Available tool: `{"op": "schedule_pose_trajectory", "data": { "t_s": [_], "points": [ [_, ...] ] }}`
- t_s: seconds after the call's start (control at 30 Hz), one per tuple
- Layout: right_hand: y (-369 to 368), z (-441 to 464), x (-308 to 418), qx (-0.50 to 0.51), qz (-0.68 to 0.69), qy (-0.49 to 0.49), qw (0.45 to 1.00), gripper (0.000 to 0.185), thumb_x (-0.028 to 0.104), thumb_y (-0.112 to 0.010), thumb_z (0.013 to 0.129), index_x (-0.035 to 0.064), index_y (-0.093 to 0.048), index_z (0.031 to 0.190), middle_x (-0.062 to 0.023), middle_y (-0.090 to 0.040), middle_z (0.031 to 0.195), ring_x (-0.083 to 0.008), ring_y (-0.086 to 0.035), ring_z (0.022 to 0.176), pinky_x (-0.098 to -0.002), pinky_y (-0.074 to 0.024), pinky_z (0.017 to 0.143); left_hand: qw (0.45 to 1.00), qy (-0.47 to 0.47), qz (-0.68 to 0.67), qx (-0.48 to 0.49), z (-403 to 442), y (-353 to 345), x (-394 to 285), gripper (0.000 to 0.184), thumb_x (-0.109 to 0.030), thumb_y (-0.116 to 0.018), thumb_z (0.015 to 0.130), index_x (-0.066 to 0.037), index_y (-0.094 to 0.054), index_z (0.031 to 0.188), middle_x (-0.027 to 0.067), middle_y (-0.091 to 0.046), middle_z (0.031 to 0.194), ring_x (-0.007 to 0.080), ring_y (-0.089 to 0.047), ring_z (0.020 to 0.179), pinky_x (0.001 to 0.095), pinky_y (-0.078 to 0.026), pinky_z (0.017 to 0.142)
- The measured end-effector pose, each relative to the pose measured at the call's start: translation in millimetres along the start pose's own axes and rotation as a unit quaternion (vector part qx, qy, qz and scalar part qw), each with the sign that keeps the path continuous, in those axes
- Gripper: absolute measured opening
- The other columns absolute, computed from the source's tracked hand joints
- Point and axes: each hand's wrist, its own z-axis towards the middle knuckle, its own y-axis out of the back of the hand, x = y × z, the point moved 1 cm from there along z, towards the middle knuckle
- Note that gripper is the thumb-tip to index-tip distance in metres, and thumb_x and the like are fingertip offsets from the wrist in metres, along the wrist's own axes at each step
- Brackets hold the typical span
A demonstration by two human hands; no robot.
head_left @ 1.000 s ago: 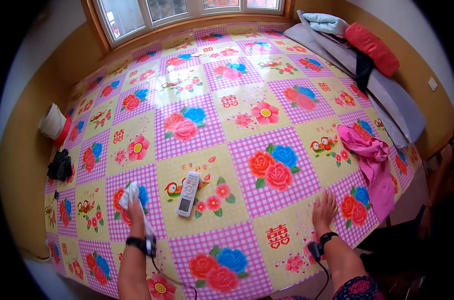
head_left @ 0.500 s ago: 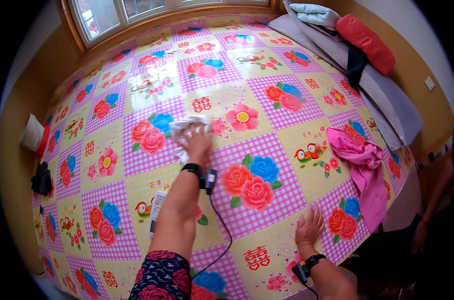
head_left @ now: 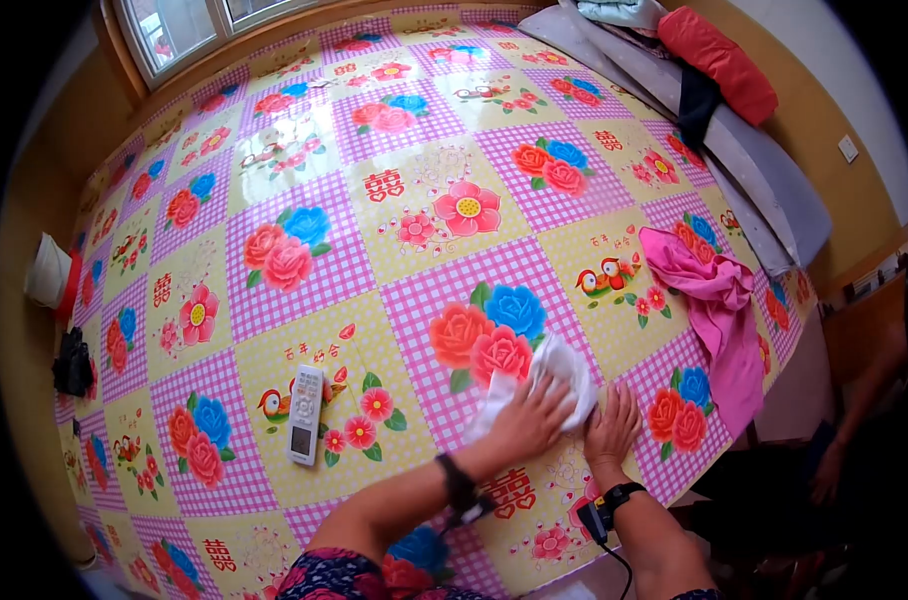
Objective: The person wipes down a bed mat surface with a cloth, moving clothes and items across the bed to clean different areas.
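Note:
A crumpled white cloth [head_left: 566,362] lies on the flower-patterned covering [head_left: 404,380], pressed down under my left hand [head_left: 530,418]. The fingers of that hand curve over the cloth, and part of it shows on either side. Just to the right, my right hand [head_left: 610,432] lies palm down on the covering with its fingers stretched out, close to the cloth's edge. Both wrists wear a black strap with a small device. To the left of my left forearm rests a white remote control [head_left: 305,414], fully in sight.
A pink garment [head_left: 709,310] is spread at the right edge. Folded grey padding [head_left: 764,185], a red bundle [head_left: 719,62] and a dark cloth lie at the far right. A white container [head_left: 49,272] and a black bag [head_left: 72,362] stand at the left. Someone's arm [head_left: 854,420] shows at right.
My left hand has drawn the white cloth from the middle of the covering toward me and right, beside my right hand. The remote control has come out from behind my forearm. My right hand stays put.

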Motion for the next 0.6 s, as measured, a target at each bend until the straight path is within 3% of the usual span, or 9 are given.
{"op": "schedule_pose_trajectory", "data": {
  "t_s": [0.13, 0.27, 0.33, 0.4, 0.5, 0.6],
  "points": [
    [-2, 0, -1, -0.018, -0.003, 0.006, 1.0, 0.05, 0.033, -0.05, 0.094, 0.0131, -0.045, 0.14, -0.0105, -0.042, 0.145, -0.0297, -0.036, 0.136, -0.0479, -0.0253, 0.11, 0.996, 0.081, 0.014, 0.035, -62, 28, -14, 0.058, -0.029, -0.061, 0.085, -0.007, -0.046, 0.136, 0.0161, -0.042, 0.145, 0.0389, -0.033, 0.138, 0.0538, -0.028, 0.11],
    [-1, -1, 0, -0.009, 0.005, -0.001, 1.0, 0.049, 0.033, -0.05, 0.095, 0.0132, -0.044, 0.14, -0.0107, -0.043, 0.145, -0.03, -0.036, 0.136, -0.0477, -0.0254, 0.11, 0.968, 0.246, 0.047, -0.005, -27, 81, 73, 0.059, -0.031, -0.059, 0.088, -0.007, -0.041, 0.139, 0.0174, -0.039, 0.147, 0.0404, -0.032, 0.138, 0.0542, -0.026, 0.111],
    [0, 3, -1, -0.006, 0.012, -0.003, 1.0, 0.049, 0.033, -0.05, 0.095, 0.0131, -0.045, 0.14, -0.0109, -0.043, 0.144, -0.0301, -0.036, 0.136, -0.0479, -0.0254, 0.11, 0.951, 0.25, 0.154, -0.094, -13, 65, 147, 0.059, -0.031, -0.057, 0.089, -0.006, -0.04, 0.141, 0.0179, -0.036, 0.149, 0.0411, -0.029, 0.139, 0.0555, -0.023, 0.112],
    [-1, 1, 0, -0.004, 0.02, -0.003, 1.0, 0.049, 0.033, -0.05, 0.095, 0.013, -0.045, 0.139, -0.011, -0.043, 0.144, -0.0301, -0.036, 0.136, -0.0482, -0.0253, 0.11, 0.946, 0.284, 0.139, -0.072, 18, 83, 179, 0.058, -0.032, -0.053, 0.091, -0.006, -0.039, 0.142, 0.0183, -0.034, 0.151, 0.041, -0.028, 0.14, 0.0569, -0.02, 0.113],
    [-2, 0, 0, -0.015, 0.011, 0.0, 1.0, 0.05, 0.033, -0.051, 0.094, 0.0131, -0.045, 0.139, -0.0097, -0.044, 0.144, -0.0299, -0.036, 0.136, -0.0487, -0.0248, 0.11, 0.937, 0.258, 0.205, -0.116, 60, 58, 208, 0.057, -0.034, -0.049, 0.094, -0.006, -0.039, 0.143, 0.0197, -0.033, 0.151, 0.0402, -0.027, 0.141, 0.0568, -0.017, 0.115],
    [-4, 1, -2, -0.007, 0.014, -0.004, 1.0, 0.051, 0.033, -0.052, 0.093, 0.0131, -0.045, 0.139, -0.0086, -0.044, 0.144, -0.0293, -0.036, 0.136, -0.0489, -0.0247, 0.11, 0.968, 0.144, 0.189, 0.076, 80, 45, 144, 0.058, -0.036, -0.045, 0.096, -0.004, -0.038, 0.144, 0.0212, -0.035, 0.15, 0.0394, -0.026, 0.142, 0.0536, -0.015, 0.116]
  ]
}}
